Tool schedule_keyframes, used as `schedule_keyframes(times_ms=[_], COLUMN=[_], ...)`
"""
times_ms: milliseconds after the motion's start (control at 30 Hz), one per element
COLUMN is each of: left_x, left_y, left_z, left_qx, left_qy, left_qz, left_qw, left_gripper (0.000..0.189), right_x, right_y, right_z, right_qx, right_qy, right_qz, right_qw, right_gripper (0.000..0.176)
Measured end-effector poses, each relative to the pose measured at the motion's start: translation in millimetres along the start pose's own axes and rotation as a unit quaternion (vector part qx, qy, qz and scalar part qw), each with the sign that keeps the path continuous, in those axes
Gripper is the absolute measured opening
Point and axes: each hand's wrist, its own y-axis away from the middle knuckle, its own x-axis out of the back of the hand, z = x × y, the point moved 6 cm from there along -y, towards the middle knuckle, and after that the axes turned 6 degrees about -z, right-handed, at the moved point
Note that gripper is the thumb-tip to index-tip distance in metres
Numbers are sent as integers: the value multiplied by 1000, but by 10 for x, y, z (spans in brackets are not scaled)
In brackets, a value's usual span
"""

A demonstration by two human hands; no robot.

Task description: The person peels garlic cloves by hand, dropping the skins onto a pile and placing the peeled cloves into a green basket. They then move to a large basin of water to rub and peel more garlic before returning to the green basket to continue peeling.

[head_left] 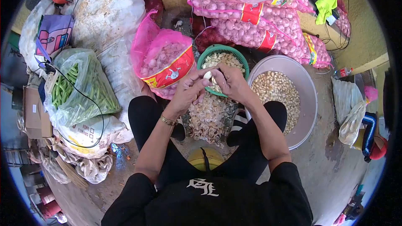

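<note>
Above the near edge of a green basket point(243, 58) of garlic cloves, my two hands meet. My left hand point(187, 91) is closed, its fingertips pinching a pale garlic clove point(207, 75). My right hand point(234, 84) is closed around the same small piece from the other side; its fingertips partly hide what they grip. Below my hands lies a heap of garlic skins point(206, 121) on the floor between my feet. At the right stands a wide pale basin point(305, 113) holding many peeled cloves. An open pink mesh bag point(140, 54) of garlic bulbs is left of my hands.
Full pink mesh sacks point(268, 21) are stacked at the back right. A clear bag of green pods point(86, 88) rests on a white sack at the left, near a large whitish sack point(106, 12). A yellow container point(215, 159) is between my legs.
</note>
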Motion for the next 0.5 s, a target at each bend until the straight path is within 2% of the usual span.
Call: schedule_keyframes(times_ms=[133, 233, 300, 400, 500], left_x=[73, 109, 174, 214, 192], left_y=[-33, -57, -60, -74, -76], left_z=[-50, -92, -99, -144, -83], left_qx=[-40, -72, -116, -167, -194], left_qy=[-31, -84, -147, -191, -203], left_qz=[-3, 22, 76, 81, 104], left_qw=[999, 994, 979, 964, 954], left_gripper=[32, 29, 29, 30, 32], right_x=[-15, -43, -58, -93, -72], right_y=[2, 10, 8, 24, 19], right_z=[0, 28, 2, -33, -70], right_qx=[-17, 2, 3, 21, 0], right_qy=[23, 47, 88, 103, 97], right_qz=[-11, 1, -14, -6, -16], right_qw=[1000, 999, 996, 994, 995], right_gripper=[20, 19, 18, 16, 19])
